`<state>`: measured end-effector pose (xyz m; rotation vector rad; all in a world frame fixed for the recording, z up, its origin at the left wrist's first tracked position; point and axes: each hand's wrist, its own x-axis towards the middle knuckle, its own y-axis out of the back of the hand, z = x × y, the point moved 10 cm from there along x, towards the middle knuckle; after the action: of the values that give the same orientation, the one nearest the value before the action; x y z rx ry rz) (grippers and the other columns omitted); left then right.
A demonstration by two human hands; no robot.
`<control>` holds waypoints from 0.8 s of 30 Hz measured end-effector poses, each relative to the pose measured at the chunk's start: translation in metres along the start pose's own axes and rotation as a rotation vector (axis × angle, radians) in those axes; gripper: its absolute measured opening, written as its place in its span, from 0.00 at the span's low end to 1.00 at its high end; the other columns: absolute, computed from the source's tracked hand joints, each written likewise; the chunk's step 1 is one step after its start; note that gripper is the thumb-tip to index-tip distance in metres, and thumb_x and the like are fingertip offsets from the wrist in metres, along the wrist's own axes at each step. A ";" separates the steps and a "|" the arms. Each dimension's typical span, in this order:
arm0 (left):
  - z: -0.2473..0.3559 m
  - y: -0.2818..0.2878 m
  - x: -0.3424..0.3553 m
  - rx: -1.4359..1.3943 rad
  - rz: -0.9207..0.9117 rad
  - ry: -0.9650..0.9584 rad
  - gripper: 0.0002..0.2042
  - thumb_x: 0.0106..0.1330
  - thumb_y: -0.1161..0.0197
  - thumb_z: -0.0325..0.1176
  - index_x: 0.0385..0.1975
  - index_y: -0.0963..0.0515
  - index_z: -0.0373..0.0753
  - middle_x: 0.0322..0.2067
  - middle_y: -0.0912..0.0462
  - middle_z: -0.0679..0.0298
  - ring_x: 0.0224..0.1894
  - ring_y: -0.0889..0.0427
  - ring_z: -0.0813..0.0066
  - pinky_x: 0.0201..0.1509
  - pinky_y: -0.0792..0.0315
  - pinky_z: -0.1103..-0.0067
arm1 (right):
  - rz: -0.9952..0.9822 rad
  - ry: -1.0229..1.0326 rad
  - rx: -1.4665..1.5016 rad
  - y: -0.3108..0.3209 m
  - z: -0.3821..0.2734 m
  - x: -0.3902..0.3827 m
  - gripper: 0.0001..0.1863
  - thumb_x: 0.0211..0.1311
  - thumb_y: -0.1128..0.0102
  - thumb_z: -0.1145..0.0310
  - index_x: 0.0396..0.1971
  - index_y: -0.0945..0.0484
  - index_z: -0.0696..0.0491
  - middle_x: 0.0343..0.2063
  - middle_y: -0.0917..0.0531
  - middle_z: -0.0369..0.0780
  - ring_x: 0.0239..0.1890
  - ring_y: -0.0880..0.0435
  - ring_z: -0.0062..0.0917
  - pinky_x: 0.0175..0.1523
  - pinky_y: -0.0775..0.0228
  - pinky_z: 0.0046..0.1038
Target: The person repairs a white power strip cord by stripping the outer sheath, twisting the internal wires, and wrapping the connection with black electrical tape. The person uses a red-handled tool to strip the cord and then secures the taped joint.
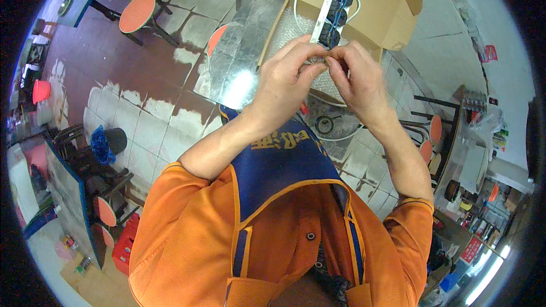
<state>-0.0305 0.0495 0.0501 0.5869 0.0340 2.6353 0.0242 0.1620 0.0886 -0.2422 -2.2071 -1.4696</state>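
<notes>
A long white power strip [325, 14] with its back off, showing black socket blocks and blue wires, stands out ahead of me above an open cardboard box [392, 20]. My left hand [287, 77] is closed at the strip's near end. Beside it my right hand [361, 79] is pinched, its thumb and fingertips meeting those of the left. Whatever small part lies between the fingertips is hidden. A white cable [296, 0] loops around the strip, and bubble wrap [289, 33] lies in the box.
Beneath the box is a dark, shiny table [219, 74]. A black ring-shaped thing [325, 124] and more white cable lie near my apron. Orange-topped stools [137, 13] stand on the tiled floor to the left. Cluttered shelves [483, 216] line the right side.
</notes>
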 end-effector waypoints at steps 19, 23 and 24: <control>-0.006 0.003 -0.001 -0.008 0.025 0.009 0.12 0.57 0.30 0.19 0.41 0.19 0.34 0.47 0.17 0.51 0.42 0.14 0.66 0.38 0.17 0.77 | -0.006 -0.054 0.016 0.010 -0.006 -0.010 0.12 0.59 0.33 0.72 0.43 0.20 0.51 0.37 0.20 0.40 0.33 0.17 0.37 0.35 0.23 0.35; -0.009 -0.002 -0.002 -0.048 -0.018 0.022 0.12 0.58 0.30 0.20 0.42 0.19 0.33 0.47 0.17 0.54 0.40 0.16 0.71 0.39 0.19 0.79 | -0.021 0.032 -0.138 0.012 -0.011 -0.006 0.10 0.58 0.33 0.70 0.40 0.20 0.49 0.34 0.19 0.37 0.30 0.16 0.31 0.32 0.23 0.32; -0.011 -0.003 -0.004 -0.049 -0.027 0.039 0.12 0.58 0.30 0.21 0.43 0.19 0.34 0.47 0.17 0.56 0.39 0.17 0.76 0.39 0.21 0.81 | -0.027 0.050 -0.166 0.011 -0.012 -0.005 0.09 0.58 0.32 0.69 0.39 0.20 0.49 0.33 0.19 0.36 0.30 0.16 0.30 0.31 0.23 0.31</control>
<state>-0.0306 0.0516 0.0384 0.5145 -0.0100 2.6134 0.0363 0.1563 0.0996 -0.2282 -2.0594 -1.6577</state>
